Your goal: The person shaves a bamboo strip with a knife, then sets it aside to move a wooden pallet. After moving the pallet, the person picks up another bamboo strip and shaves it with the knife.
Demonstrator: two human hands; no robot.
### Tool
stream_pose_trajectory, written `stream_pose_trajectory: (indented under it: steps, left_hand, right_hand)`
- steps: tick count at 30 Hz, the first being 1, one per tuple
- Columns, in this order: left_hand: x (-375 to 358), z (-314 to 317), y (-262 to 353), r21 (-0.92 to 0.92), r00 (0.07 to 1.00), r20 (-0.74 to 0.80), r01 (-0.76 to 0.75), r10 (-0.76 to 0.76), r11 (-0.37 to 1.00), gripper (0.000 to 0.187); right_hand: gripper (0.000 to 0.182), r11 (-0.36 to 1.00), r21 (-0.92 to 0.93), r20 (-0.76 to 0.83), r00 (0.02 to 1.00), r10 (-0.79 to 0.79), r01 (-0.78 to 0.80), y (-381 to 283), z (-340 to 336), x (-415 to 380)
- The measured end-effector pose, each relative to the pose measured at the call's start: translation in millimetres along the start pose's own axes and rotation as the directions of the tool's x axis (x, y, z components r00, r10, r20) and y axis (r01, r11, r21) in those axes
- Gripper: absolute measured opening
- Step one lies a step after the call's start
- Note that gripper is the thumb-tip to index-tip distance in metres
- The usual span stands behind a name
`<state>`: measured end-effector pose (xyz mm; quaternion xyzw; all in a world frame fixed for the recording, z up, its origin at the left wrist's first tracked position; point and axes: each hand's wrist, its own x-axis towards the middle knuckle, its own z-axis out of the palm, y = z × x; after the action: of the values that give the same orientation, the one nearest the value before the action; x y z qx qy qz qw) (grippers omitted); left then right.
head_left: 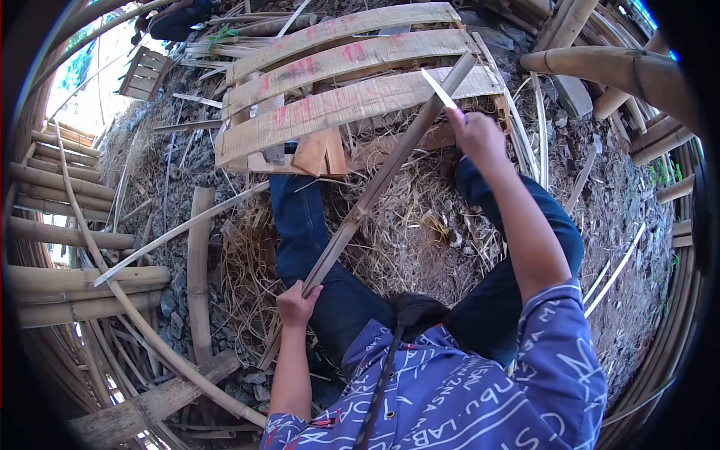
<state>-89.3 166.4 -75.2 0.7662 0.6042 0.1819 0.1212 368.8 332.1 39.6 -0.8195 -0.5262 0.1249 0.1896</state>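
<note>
A long split bamboo strip (386, 174) runs diagonally from my lap up to the slatted wooden crate (360, 97). My left hand (298, 304) is closed around its lower part, over my left thigh. The strip's far end overlaps the crate's nearest slat at the right. In my right hand (480, 139) is a knife (438, 87), its pale blade pointing up and left across the strip near that far end. The fingers are wrapped round the handle, which is mostly hidden.
Bamboo shavings (405, 225) litter the ground between my legs. A bamboo pole (199, 270) lies at the left, near a long curved strip (142, 319). Thick bamboo poles (615, 71) jut in at upper right. A person (180, 19) is partly visible at upper left.
</note>
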Motion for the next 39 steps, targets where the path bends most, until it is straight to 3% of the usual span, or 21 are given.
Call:
stream_pose_trajectory:
  steps: [1, 3, 4, 5, 7, 8, 9, 11, 13, 15, 19, 21, 23, 25, 29, 31, 33, 34, 35, 37, 39]
  left_hand:
    - [2.2, 1.4, 1.0, -0.005, 1.000, -0.012, -0.002, 0.002, 1.000, 0.046]
    - [6.9, 3.2, -3.4, 0.006, 0.998, -0.049, -0.041, 0.041, 0.999, 0.047]
    - [1.2, 4.9, -4.4, 0.022, 0.996, -0.072, -0.057, 0.058, 0.998, 0.048]
    - [-3.1, 5.4, -5.7, 0.017, 0.997, -0.059, -0.045, 0.046, 0.999, 0.048]
    - [-1.0, 6.3, -7.4, 0.019, 0.999, -0.038, -0.033, 0.034, 0.999, 0.047]
    - [-0.9, 3.9, -5.2, 0.037, 0.998, -0.042, -0.043, 0.045, 0.998, 0.046]
    - [1.1, 3.7, -5.8, 0.031, 0.998, -0.049, -0.047, 0.049, 0.998, 0.046]
    - [-0.2, 6.8, -8.6, -0.004, 0.996, -0.068, -0.057, 0.057, 0.998, 0.046]
    - [-1.2, 5.0, -7.9, 0.004, 0.997, -0.047, -0.058, 0.059, 0.998, 0.046]
    - [-1.6, 5.4, -5.7, 0.013, 0.997, -0.056, -0.051, 0.051, 0.999, 0.046]
    - [-0.8, 4.9, -7.7, 0.004, 0.999, -0.032, -0.030, 0.030, 1.000, 0.049]
    - [0.6, 2.7, -7.4, 0.006, 0.999, -0.030, -0.045, 0.045, 0.999, 0.050]
    - [2.3, 2.3, -6.8, 0.002, 0.998, -0.035, -0.057, 0.057, 0.998, 0.050]
    - [1.6, 4.4, -5.6, 0.025, 0.998, -0.041, -0.037, 0.038, 0.999, 0.050]
    - [0.5, 4.0, -5.3, 0.021, 1.000, -0.026, -0.017, 0.017, 1.000, 0.049]
    - [0.0, 5.2, -5.0, 0.039, 0.998, -0.051, -0.041, 0.043, 0.998, 0.048]
    - [0.0, 6.0, -3.8, 0.050, 0.997, -0.054, -0.043, 0.046, 0.998, 0.048]
    - [0.3, 5.6, -3.5, 0.055, 0.997, -0.062, -0.049, 0.052, 0.997, 0.048]
    - [1.2, 5.2, -3.6, 0.056, 0.997, -0.062, -0.047, 0.050, 0.997, 0.048]
    - [2.2, 6.4, -1.9, 0.049, 0.996, -0.074, -0.050, 0.054, 0.998, 0.048]
    - [3.1, 8.5, -3.5, 0.048, 0.995, -0.080, -0.053, 0.057, 0.997, 0.048]
  right_hand:
    - [0.066, 0.992, 0.016, -0.062, 0.991, -0.122, 0.123, -8.0, 8.1, -14.1]
    - [0.063, 0.943, -0.168, 0.212, 0.945, -0.250, 0.288, -20.7, -5.7, -31.5]
    - [0.063, 0.939, -0.208, -0.040, 0.957, -0.287, 0.273, 9.2, 11.8, -11.0]
    - [0.055, 0.984, -0.106, -0.238, 0.957, -0.167, 0.146, 39.3, 16.6, 16.1]
    - [0.060, 0.983, -0.174, -0.058, 0.997, 0.045, -0.055, 20.0, -26.0, 12.6]
    - [0.059, 0.995, -0.099, -0.039, 0.999, -0.033, 0.029, 15.3, -20.1, 4.3]
    - [0.062, 0.960, -0.126, -0.023, 0.967, -0.255, 0.251, 11.2, -16.4, -13.6]
    - [0.063, 0.936, -0.152, 0.189, 0.939, -0.288, 0.318, -9.2, -10.6, -34.4]
    - [0.066, 0.908, -0.274, 0.078, 0.948, -0.309, 0.319, 2.8, -11.7, -16.1]
    - [0.067, 0.952, -0.110, 0.026, 0.959, -0.283, 0.284, 2.1, 7.0, -24.5]
    - [0.064, 0.942, -0.136, 0.001, 0.951, -0.310, 0.307, 7.7, 8.2, -29.7]
    - [0.067, 0.988, -0.079, 0.005, 0.991, -0.135, 0.135, 11.8, -3.5, -17.2]
    - [0.065, 0.984, -0.106, -0.066, 0.987, -0.148, 0.141, 17.6, 3.1, -15.6]
    - [0.059, 0.994, 0.068, -0.018, 0.996, -0.089, 0.090, 3.2, 10.8, -34.9]
    - [0.055, 0.931, 0.065, 0.182, 0.913, -0.365, 0.359, -18.6, 54.4, -91.9]
    - [0.054, 0.905, 0.009, 0.195, 0.887, -0.419, 0.426, -22.1, 56.9, -98.4]
    - [0.053, 0.912, -0.084, 0.096, 0.914, -0.394, 0.402, -11.4, 59.5, -81.3]
    - [0.054, 0.959, 0.008, 0.003, 0.959, -0.284, 0.284, -9.6, 50.8, -71.3]
    - [0.057, 0.949, -0.063, 0.006, 0.951, -0.308, 0.308, -5.5, 35.9, -61.3]
    - [0.060, 0.983, 0.006, -0.108, 0.977, -0.184, 0.186, 1.7, 37.5, -50.1]
    - [0.058, 0.992, 0.083, -0.029, 0.996, -0.088, 0.090, -1.3, 48.8, -56.4]
